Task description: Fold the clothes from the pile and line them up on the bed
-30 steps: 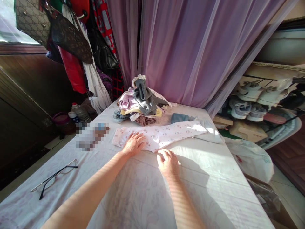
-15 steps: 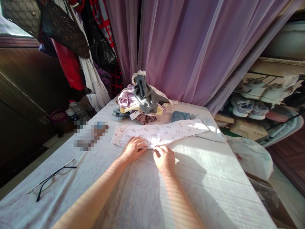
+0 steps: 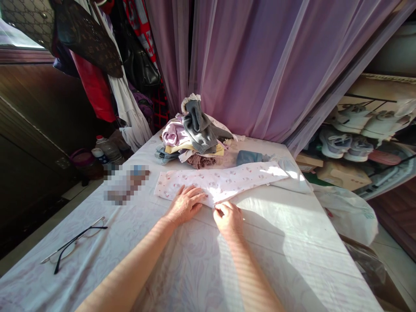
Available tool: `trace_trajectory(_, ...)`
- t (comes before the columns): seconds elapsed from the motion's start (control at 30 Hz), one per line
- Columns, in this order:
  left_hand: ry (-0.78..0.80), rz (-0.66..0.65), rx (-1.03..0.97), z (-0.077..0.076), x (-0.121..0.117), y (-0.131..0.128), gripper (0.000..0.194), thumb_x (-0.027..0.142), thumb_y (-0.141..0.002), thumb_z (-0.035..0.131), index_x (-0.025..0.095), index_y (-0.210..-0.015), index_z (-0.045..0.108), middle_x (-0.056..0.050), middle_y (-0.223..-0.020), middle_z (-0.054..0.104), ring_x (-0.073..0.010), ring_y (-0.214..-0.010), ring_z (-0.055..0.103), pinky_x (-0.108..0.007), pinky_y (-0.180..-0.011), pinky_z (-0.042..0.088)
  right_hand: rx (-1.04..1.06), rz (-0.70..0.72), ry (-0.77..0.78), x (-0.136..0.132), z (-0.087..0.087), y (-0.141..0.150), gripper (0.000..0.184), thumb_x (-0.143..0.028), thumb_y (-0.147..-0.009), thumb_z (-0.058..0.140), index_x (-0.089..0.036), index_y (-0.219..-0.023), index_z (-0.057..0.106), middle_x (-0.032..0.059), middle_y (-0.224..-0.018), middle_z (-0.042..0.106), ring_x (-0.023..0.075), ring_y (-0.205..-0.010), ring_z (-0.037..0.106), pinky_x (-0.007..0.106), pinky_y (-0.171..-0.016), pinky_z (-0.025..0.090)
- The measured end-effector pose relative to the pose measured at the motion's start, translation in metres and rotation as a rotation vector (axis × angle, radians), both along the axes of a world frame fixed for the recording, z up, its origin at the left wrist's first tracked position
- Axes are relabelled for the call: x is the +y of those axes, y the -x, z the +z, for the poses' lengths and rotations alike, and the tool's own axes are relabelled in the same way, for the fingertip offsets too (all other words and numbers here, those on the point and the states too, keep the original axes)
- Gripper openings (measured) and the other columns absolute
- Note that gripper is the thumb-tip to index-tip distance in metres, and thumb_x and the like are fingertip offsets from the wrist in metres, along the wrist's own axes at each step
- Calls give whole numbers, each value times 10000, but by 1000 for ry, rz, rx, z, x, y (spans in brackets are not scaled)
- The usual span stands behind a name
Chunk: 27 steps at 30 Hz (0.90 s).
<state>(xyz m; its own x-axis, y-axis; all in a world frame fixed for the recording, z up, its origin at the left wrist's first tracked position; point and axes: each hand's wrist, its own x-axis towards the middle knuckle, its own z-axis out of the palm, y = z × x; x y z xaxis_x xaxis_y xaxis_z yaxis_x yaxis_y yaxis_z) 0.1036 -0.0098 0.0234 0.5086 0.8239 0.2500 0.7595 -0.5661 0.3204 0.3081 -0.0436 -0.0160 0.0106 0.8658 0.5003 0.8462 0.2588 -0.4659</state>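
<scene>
Pale floral tablecloth below purple curtain: left hand lay open, flat on printed white garment; right hand pinched garment's edge.

Nothing readable — only monogram print on a brown handbag.

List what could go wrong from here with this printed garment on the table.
The right hand pinches the edge of the white printed garment while the left hand presses it flat, so a tug might skew or wrinkle it. A wide sweep of the left arm could knock the eyeglasses. The loose clothes pile might slump if bumped.
</scene>
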Motion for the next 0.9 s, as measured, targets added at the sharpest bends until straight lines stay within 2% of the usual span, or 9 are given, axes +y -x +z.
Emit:
trace_trajectory(0.2,-27,-167,-30,1,-11,-15,318,256,-964,500,273,-1228,677,-72,-1164,718,-226,-1100,604,-420,-1008,453,-6,60,8,0,4,-2,100,-255,-829,657,-245,-767,734,19,-781,709,192,-781,646,318,-771,419)
trace_trajectory(0.37,23,-110,-33,0,-5,-30,299,254,-923,569,252,-1196,690,-76,-1095,718,-229,-1041,611,-398,-948,474,32,69,15,1,3,1,111,-269,-839,648,-242,-780,739,19,-778,706,181,-780,654,305,-767,452)
trace_trajectory(0.47,19,-72,11,4,0,-35,258,298,-916,589,262,-1136,720,-69,-1017,715,-234,-993,607,-400,-914,476,158,99,6,6,1,-3,158,-274,-860,602,-233,-784,734,33,-786,714,179,-768,662,302,-755,487)
trace_trajectory(0.57,5,-64,54,6,1,-38,235,336,-936,567,264,-1076,741,-66,-965,710,-233,-946,602,-395,-874,476,441,-19,46,19,4,-30,143,-299,-822,608,-217,-794,722,53,-829,725,177,-722,660,305,-717,522)
trace_trajectory(0.63,-10,-51,58,4,1,-38,230,331,-949,547,260,-1039,746,-65,-961,711,-231,-930,603,-389,-858,475,660,-257,166,32,11,-62,149,-292,-739,679,-211,-857,720,48,-833,727,185,-697,667,304,-665,529)
trace_trajectory(0.7,-24,-30,33,0,2,-37,230,318,-961,526,248,-1017,738,-65,-962,714,-228,-923,612,-382,-848,477,748,-387,201,48,20,-96,209,-278,-778,642,-173,-951,694,62,-809,713,192,-684,684,283,-582,507)
trace_trajectory(0.73,-30,-20,11,-2,2,-36,233,310,-967,512,239,-1014,729,-66,-962,715,-227,-919,619,-378,-842,480,907,-471,263,56,25,-111,206,-258,-806,621,-151,-972,677,66,-789,702,194,-679,695,269,-549,487)
trace_trajectory(0.83,-53,-3,-78,-7,5,-33,244,284,-981,465,207,-1006,695,-76,-949,712,-223,-897,637,-362,-815,495,1011,-492,312,78,33,-142,237,-244,-919,533,-54,-1004,646,125,-801,681,217,-744,714,259,-517,445)
trace_trajectory(0.9,-82,-8,-146,-8,7,-30,249,272,-985,439,194,-984,676,-80,-931,706,-215,-880,645,-344,-804,504,1010,-452,310,90,35,-149,277,-285,-965,529,-48,-1060,638,142,-935,680,217,-855,699,284,-611,509)
